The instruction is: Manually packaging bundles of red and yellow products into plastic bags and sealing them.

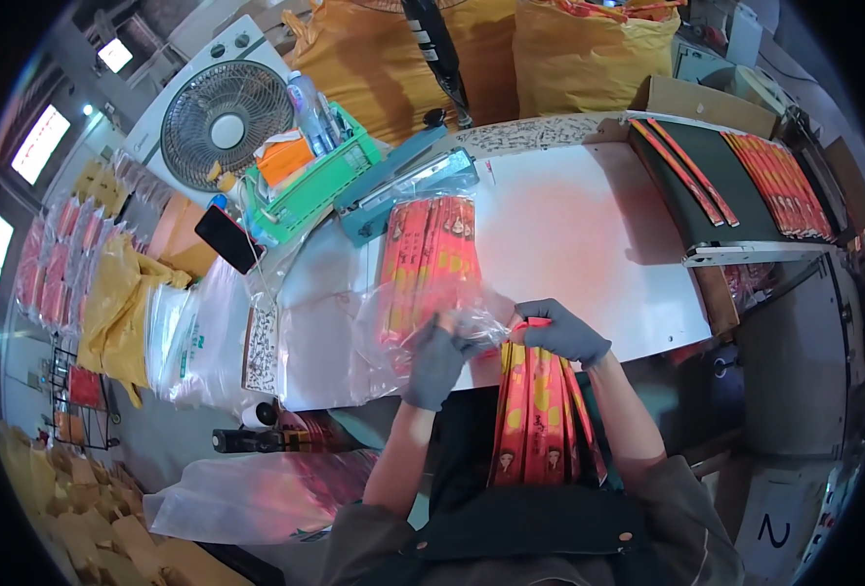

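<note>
Since our right hand (564, 335) clasps the red packets (542, 415) near one end, they hang together, our left hand (436, 367) pinching the clear bag (378, 363).

A fan (226, 130) stands beside a green basket (329, 186) — black phone (228, 238) nearby

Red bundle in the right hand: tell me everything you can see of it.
The bundle is several long, narrow, flat packets, red with yellow patches, dark print and small figures near the lower end, apparently glossy film. The gloved right hand grips its top; below, the packets hang, fanning slightly, at the near edge of the white table. Whether their lower ends touch anything is unclear.
</note>
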A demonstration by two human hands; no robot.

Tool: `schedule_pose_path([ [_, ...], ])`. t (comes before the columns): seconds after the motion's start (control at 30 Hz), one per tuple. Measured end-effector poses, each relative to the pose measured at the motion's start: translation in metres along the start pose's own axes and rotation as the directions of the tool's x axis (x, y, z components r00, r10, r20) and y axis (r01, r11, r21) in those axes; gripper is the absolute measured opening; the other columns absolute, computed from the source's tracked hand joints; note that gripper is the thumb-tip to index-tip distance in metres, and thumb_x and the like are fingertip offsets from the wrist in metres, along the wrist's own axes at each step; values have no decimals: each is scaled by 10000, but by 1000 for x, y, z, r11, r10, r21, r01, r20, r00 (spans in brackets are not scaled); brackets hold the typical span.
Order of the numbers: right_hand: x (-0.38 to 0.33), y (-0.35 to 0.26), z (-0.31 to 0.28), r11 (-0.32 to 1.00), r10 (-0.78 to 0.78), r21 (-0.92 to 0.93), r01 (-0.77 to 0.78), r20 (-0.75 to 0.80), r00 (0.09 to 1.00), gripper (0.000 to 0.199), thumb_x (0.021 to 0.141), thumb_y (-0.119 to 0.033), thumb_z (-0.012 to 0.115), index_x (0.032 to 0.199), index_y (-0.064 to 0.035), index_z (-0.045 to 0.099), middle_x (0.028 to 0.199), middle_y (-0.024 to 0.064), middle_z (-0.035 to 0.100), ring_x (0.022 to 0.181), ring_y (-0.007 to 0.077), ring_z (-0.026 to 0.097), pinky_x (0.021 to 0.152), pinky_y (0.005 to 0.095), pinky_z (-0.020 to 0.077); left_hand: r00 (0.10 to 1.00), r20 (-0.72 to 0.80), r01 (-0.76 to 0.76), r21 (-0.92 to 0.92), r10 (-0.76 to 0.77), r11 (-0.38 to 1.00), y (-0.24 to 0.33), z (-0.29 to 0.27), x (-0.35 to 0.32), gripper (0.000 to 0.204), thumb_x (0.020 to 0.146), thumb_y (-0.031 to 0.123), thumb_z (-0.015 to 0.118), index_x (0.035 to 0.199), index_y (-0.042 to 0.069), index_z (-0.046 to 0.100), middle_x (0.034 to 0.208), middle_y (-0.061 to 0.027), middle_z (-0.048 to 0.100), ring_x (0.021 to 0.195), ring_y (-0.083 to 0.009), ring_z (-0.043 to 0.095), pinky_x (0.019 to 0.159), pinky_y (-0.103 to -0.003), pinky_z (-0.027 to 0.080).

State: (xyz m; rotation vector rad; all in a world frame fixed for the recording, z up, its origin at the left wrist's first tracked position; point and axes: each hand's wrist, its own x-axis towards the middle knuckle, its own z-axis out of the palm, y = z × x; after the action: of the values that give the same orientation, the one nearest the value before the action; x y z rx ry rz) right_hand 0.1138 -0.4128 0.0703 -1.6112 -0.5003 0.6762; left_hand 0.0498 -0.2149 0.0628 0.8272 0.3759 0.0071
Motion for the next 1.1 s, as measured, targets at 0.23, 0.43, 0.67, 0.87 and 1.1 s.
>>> schedule_pose_path([
  [0.23, -15, -1, -6, 991, -70, 113, 69, 3, 998, 191, 799, -108, 605, 932, 18, 660, 815, 60, 643, 771, 89, 572, 747, 243, 460, 581, 520, -631, 774, 626, -58, 1, 10, 21, 49, 798, 66, 547, 821, 64, 505, 742, -90, 506, 640, -252, 521, 589, -345, 445],
  [0.43, -17, 20, -10, 945, -183, 264, 193, -64, 981, 818, 837, -221, 635, 1452, -16, 134, 1142, 97, 546, 977, 117, 524, 878, 274, 428, 369, 903, -886, 414, 221, -211, -39, 16, -9, 162, 762, 204, 667, 777, 114, 534, 686, -71, 525, 626, -271, 546, 540, -392, 432],
  [0.67, -107, 100, 48, 916, -134, 355, 186, -167, 977, 774, 886, -342, 591, 1436, 1, 167, 1418, 112, 325, 1292, 189, 303, 1071, 356, 264, 478, 868, -846, 497, 138, -196, -55, -51, -41, 351, 733, 383, 700, 659, 98, 509, 617, -69, 475, 574, -264, 510, 489, -373, 389],
  [0.87, -153, 124, 78, 999, 38, 3, -38, -166, 985, 649, 908, -336, 533, 1394, -8, 254, 1135, 211, 580, 1052, 250, 566, 882, 379, 445, 725, 673, -674, 737, -144, 50, -105, -92, -96, 283, 785, 330, 676, 729, 59, 617, 659, -104, 542, 614, -252, 561, 553, -355, 455],
  [1.1, -116, -32, -25, 487, -343, -854, 183, 5, 939, 385, 836, -131, 529, 1184, -4, 420, 783, 184, 570, 665, 369, 570, 569, 426, 457, 601, 790, -791, 566, 119, 233, 67, 31, -27, 96, 866, 55, 508, 771, 53, 494, 712, 12, 450, 679, -72, 434, 619, -258, 387],
])
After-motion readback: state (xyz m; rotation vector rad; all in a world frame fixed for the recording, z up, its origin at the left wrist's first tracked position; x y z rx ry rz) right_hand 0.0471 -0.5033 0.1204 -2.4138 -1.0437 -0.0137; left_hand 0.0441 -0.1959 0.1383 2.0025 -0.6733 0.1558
